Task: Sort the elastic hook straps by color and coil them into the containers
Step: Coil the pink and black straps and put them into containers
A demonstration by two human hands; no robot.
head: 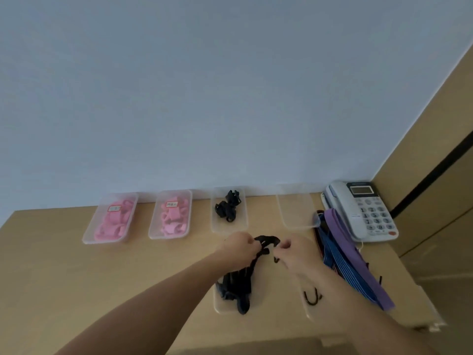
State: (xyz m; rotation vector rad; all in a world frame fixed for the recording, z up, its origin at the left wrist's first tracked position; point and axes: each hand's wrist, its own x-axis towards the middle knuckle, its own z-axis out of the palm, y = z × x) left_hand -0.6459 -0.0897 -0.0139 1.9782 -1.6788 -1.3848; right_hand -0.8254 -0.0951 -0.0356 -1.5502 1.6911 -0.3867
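A black elastic hook strap (266, 240) is stretched between my hands above the wooden table. My left hand (239, 245) grips one end with curled fingers, and my right hand (294, 251) pinches the other end. The strap's tail hangs down into a clear container (259, 294) that holds more dark straps (236, 285). At the back stand two clear containers of pink straps (112, 221) (172, 217), one with coiled black straps (227, 204), and one container with nothing in it (297, 208). Blue and purple straps (350, 260) lie in a pile on the right.
A white desk phone (363, 210) stands at the back right, beside a tan cabinet wall (435, 201). A black hook (312, 297) lies in a clear container under my right forearm. The table (76, 278) meets a pale wall behind the containers.
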